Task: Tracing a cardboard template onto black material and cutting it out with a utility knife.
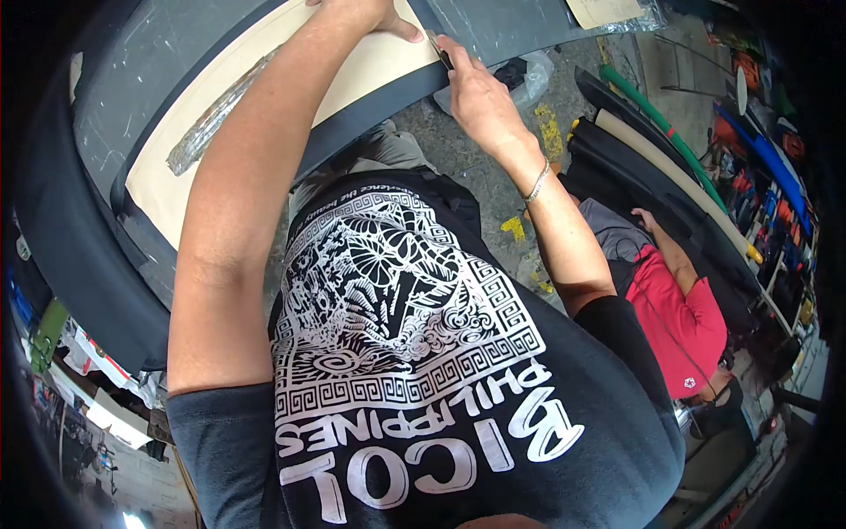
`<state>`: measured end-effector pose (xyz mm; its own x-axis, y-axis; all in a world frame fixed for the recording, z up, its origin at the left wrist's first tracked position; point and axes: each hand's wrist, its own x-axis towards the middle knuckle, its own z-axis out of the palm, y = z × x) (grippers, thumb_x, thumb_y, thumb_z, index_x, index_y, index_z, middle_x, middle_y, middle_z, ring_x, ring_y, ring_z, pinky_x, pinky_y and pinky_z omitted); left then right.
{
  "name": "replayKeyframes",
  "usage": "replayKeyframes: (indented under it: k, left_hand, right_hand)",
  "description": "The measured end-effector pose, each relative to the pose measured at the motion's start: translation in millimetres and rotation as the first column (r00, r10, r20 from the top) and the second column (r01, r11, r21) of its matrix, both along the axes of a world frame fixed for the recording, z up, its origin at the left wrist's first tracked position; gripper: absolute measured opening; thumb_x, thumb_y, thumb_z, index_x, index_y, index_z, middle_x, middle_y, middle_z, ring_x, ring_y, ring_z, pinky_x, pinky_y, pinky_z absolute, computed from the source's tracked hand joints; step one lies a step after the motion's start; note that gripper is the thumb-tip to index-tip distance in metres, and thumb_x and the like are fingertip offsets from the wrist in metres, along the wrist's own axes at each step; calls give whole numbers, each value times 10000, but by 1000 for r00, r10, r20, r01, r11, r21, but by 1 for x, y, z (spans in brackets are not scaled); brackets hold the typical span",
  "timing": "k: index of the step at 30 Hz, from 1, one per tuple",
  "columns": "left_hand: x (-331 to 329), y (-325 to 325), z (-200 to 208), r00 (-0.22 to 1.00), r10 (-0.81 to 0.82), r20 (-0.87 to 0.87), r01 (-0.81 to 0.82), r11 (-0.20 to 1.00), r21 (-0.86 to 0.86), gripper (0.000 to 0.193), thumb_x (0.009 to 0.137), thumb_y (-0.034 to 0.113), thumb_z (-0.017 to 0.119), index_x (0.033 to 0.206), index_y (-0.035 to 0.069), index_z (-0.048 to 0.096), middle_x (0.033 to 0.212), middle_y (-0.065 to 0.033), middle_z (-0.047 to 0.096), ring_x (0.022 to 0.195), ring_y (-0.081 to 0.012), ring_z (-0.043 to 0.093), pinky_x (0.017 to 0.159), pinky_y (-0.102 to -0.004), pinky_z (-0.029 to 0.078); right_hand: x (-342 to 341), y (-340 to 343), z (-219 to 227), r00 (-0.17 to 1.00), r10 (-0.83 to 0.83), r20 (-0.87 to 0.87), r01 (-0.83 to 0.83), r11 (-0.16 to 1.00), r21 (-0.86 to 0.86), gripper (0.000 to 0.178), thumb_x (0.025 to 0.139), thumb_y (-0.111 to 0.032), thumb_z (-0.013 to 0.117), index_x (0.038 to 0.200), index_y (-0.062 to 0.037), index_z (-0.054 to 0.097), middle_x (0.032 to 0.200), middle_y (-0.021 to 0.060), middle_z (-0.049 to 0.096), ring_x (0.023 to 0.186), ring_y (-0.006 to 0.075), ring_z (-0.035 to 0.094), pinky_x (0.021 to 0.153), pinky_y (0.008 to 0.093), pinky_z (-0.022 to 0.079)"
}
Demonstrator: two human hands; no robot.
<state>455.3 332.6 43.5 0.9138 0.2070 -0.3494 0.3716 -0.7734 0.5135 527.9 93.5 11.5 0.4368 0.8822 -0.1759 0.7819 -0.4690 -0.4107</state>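
A large cream pattern sheet (379, 75) with a curved edge lies over black sheet material (352, 123) on a grey worktop (132, 97). My left hand (374, 13) rests flat on the cream sheet at the top, thumb stretched out; its other fingers are partly cut off by the picture's edge. Close to that thumb, my right hand (480, 93) grips a slim dark cutter knife (443, 58), its tip at the sheet's right end. A long silvery bar wrapped in clear plastic (220, 110) lies on the sheet, partly behind my left forearm.
Another cream sheet (604, 11) lies at the top right. A clear plastic bag (533, 81) is just beyond the worktop's edge. To the right are dark material rolls (634, 181), a green tube (656, 123) and a person in a red shirt (674, 313). Black material (70, 238) drapes at left.
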Motion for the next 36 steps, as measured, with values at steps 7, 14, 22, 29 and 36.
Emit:
replayKeyframes:
  k: [7, 14, 22, 29, 36]
  left_hand:
    - [27, 1, -102, 911, 312, 268, -401, 821, 406, 1528, 522, 854, 762, 1580, -45, 125, 1655, -218, 157, 1497, -440, 232, 993, -476, 540]
    - [2, -29, -5, 873, 379, -306, -158, 814, 558, 1531, 519, 853, 764, 1576, -59, 134, 1647, -241, 169, 1488, -455, 250, 1050, -456, 494]
    - [-71, -19, 7, 906, 398, -144, -282, 820, 498, 1437, 537, 727, 841, 1566, -41, 195, 1625, -254, 227, 1487, -461, 250, 1134, -478, 404]
    - [-135, -62, 0, 562, 430, 707, -615, 788, 9, 796, 806, 198, 781, 1468, -11, 389, 1494, -292, 367, 1401, -474, 353, 1167, -501, 336]
    - [-268, -43, -30, 497, 549, 672, -797, 595, 102, 456, 887, 141, 684, 1305, 13, 554, 1354, -241, 532, 1245, -418, 533, 1064, -487, 429]
  right_hand:
    - [-6, -25, -6, 1000, -7, 24, 7, 1000, -3, 512, 992, -103, 472, 1489, -152, 359, 1137, 257, 611, 938, 478, 648, 825, 541, 537]
    - [-26, -68, 8, 998, -9, -67, 8, 1000, -13, 494, 990, -96, 480, 1469, -174, 389, 1118, 269, 620, 960, 486, 641, 833, 540, 529]
    - [-51, -96, 24, 950, -17, -312, -20, 993, -114, 459, 996, -79, 499, 1445, -161, 453, 1326, 250, 589, 1221, 440, 562, 978, 492, 489]
    - [-64, -94, 54, 938, -57, -342, 19, 993, -113, 508, 1002, -120, 570, 1475, -223, 417, 1298, 248, 619, 1237, 465, 555, 965, 464, 488]
    - [-47, -100, 46, 939, -30, -343, 27, 1000, -13, 529, 996, -106, 580, 1486, -194, 402, 1356, 203, 600, 1222, 437, 589, 958, 450, 504]
